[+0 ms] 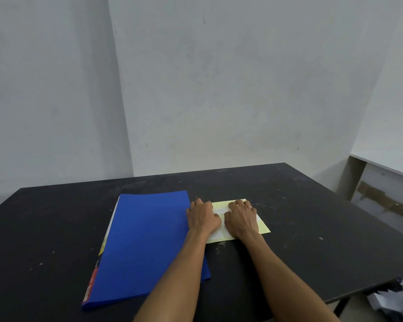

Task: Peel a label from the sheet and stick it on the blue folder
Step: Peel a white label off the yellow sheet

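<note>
A blue folder (149, 242) lies flat on the black table (300, 217), left of centre, with a printed strip along its left edge. Right beside it lies a pale yellow label sheet (263, 225) carrying white labels, one with handwriting (219, 210). My left hand (203, 217) rests palm down on the sheet's left side, at the folder's right edge. My right hand (241, 219) presses on the sheet's middle, fingers curled at a label's edge. Whether a label corner is lifted is hidden under the fingers.
A grey wall stands close behind the table. A white shelf (386, 168) with cardboard below it is at the right. Crumpled white paper (398, 298) lies on the floor by the table's right front corner.
</note>
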